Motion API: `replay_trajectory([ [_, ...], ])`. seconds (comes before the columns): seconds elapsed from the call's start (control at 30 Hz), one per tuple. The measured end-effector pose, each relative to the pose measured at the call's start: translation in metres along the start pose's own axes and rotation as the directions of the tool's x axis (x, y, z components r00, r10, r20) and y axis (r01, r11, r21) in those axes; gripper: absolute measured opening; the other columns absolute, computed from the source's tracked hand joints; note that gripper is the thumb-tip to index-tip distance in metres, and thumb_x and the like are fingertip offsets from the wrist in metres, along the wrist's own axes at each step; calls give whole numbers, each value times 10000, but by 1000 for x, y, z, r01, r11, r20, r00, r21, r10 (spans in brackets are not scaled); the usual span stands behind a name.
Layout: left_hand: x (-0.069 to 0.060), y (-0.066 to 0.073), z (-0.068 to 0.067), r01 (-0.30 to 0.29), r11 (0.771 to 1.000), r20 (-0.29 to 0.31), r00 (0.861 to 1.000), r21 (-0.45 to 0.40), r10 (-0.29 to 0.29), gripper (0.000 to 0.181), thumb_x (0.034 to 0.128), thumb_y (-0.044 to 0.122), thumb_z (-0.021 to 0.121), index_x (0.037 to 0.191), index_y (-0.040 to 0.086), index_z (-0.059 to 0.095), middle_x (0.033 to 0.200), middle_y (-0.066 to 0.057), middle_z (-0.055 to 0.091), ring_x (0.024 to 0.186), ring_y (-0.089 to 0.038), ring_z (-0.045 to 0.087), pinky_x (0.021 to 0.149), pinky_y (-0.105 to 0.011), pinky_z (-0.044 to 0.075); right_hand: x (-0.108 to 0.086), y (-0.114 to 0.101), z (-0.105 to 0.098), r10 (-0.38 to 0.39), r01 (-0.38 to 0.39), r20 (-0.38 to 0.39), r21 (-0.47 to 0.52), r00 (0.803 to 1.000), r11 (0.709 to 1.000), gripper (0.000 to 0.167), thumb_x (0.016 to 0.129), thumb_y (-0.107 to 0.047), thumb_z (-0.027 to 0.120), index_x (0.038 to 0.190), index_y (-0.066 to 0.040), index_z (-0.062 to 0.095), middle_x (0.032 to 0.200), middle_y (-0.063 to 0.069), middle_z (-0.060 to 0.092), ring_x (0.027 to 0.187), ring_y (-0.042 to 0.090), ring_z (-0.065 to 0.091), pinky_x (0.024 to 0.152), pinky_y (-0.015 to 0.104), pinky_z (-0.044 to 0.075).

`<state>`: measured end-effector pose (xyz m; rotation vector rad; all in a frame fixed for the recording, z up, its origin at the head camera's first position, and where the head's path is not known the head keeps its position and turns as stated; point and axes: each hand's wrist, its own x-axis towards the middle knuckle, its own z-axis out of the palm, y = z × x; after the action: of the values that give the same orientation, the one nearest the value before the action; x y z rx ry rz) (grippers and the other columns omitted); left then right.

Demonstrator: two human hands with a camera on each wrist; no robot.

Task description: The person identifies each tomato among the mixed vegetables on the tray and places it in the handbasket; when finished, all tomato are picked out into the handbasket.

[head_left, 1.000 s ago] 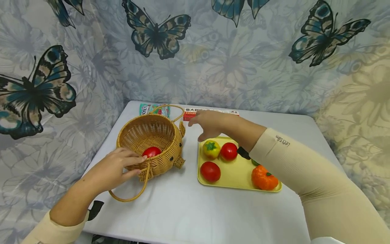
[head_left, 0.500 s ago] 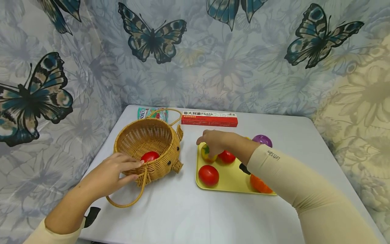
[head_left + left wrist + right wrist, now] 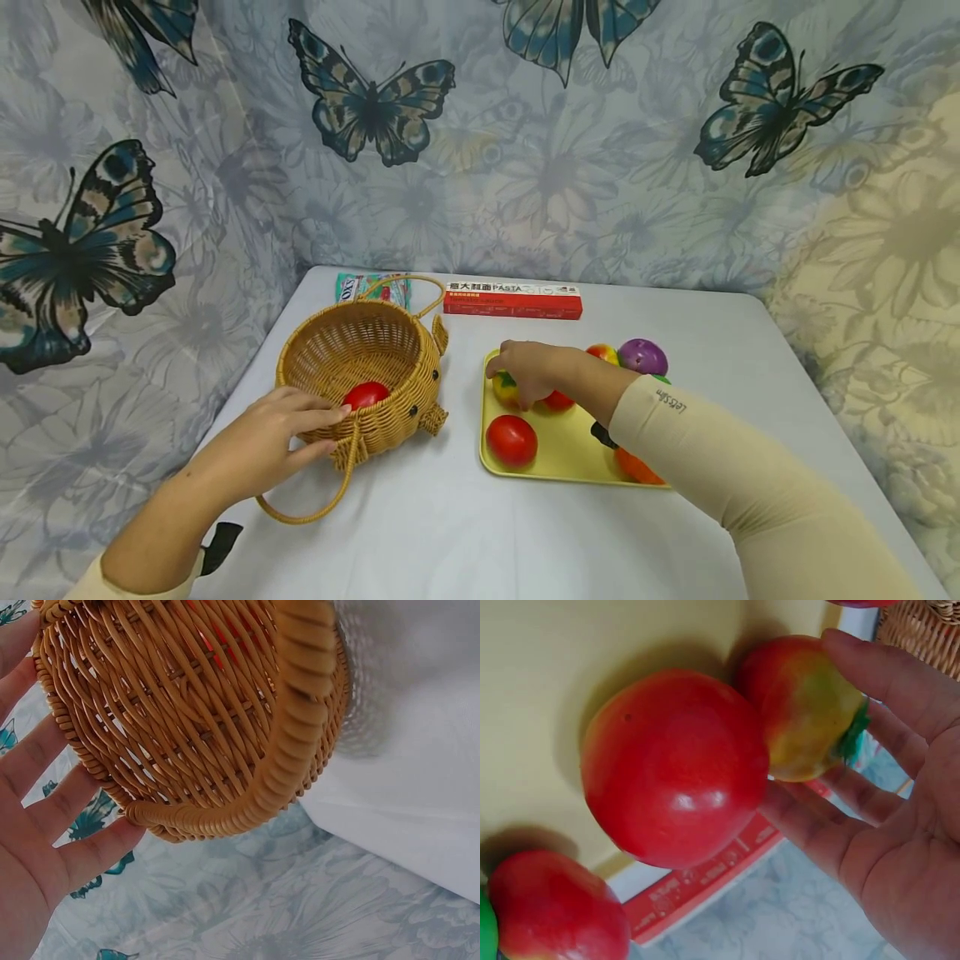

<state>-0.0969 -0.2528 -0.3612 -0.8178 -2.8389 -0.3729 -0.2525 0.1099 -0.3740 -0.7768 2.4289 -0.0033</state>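
My left hand point(image 3: 270, 433) holds the near rim of a wicker basket point(image 3: 390, 427), fingers over the rim and thumb on the outside. Inside the basket lies a red tomato point(image 3: 366, 394). On the yellow tray point(image 3: 562, 454), my right hand point(image 3: 532, 368) reaches in from above. Its thumb and fingers are around a yellow-and-red tomato point(image 3: 802, 697) with a green leafy top. Touching that one is a red tomato point(image 3: 676, 769), partly hidden by the hand in the head view. Another red tomato point(image 3: 512, 441) sits at the tray's front left.
Beyond my right forearm are a purple onion point(image 3: 642, 357) and a red-yellow fruit point(image 3: 603, 353). An orange pumpkin point(image 3: 636, 467) is partly behind the sleeve. A red pasta box point(image 3: 512, 301) and a green snack bag point(image 3: 348, 287) lie at the table's back.
My right hand has moved from near the pasta box down to the tray, onto the yellow-and-red tomato. My left hand stays at the basket rim. The head view has shifted slightly.
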Motion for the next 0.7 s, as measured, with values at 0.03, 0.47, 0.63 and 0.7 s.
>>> replay_trajectory([
  [0.03,0,0,0,-1,1000,-4,1000,0,1,400,845,248,849,1237,237,767,1124,45,718,1051,-201,624,861,-430,568,0,0,1,0,-1,-3,-2,1000,1000,701,798,-112,875,1419,-291,604,1424,79,496,1242,264,517,925,419,594],
  [0.47,-1,0,2,-1,1000,-7,1000,6,1,410,845,256,848,1246,246,762,1123,60,720,1046,-186,616,861,-429,562,-3,2,3,-3,3,-44,-11,999,1000,600,829,-121,852,1364,-284,635,1314,64,533,1138,229,536,871,372,608],
  [0.63,0,0,1,0,1000,-4,1000,7,0,403,845,255,848,1240,240,765,1125,50,721,1053,-200,620,868,-437,565,-6,3,-9,-26,24,-71,-37,997,999,618,826,-117,851,1381,-261,622,1317,72,545,1126,237,554,913,378,591],
  [0.7,0,0,1,-4,1000,-3,1000,7,4,397,846,253,846,1235,239,767,1122,47,721,1058,-209,622,872,-441,565,-9,3,-16,-41,36,-91,-51,995,998,600,836,-126,842,1379,-251,621,1306,70,554,1111,234,561,931,380,580],
])
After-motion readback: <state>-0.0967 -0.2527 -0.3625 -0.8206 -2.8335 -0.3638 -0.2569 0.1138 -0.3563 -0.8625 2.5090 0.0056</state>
